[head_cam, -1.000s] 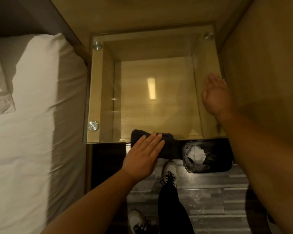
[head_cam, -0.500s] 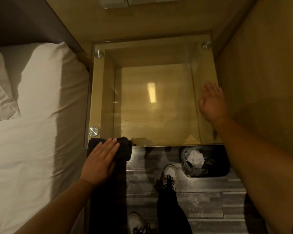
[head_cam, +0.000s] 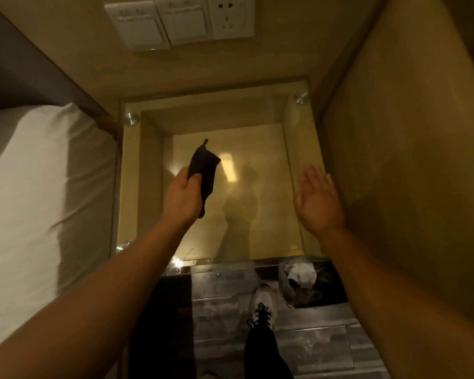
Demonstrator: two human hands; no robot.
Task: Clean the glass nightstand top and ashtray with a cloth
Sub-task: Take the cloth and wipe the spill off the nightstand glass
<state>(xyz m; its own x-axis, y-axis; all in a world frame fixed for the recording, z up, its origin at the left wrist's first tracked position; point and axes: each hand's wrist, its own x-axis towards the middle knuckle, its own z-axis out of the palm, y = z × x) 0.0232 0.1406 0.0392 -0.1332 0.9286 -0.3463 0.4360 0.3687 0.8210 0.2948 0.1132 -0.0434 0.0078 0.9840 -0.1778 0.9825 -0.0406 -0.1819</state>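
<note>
The glass nightstand top (head_cam: 257, 127) is a square pane with round metal studs at its corners, over a wooden box frame. My left hand (head_cam: 182, 196) is lifted above the pane's middle left and grips a dark cloth (head_cam: 204, 166), which hangs bunched from my fingers, off the glass. My right hand (head_cam: 316, 199) is flat with fingers apart over the pane's right edge. No ashtray is in view.
A bed with white sheets (head_cam: 39, 201) lies to the left. Wall switches and a socket (head_cam: 181, 20) are behind the nightstand, a tan wall panel (head_cam: 408, 160) to the right. A bin with crumpled paper (head_cam: 304, 283) stands on the floor by my shoe (head_cam: 263, 305).
My left hand wiped the cloth leftward along the front edge of the glass, then lifted it up over the middle of the pane. My right hand stayed at the right edge.
</note>
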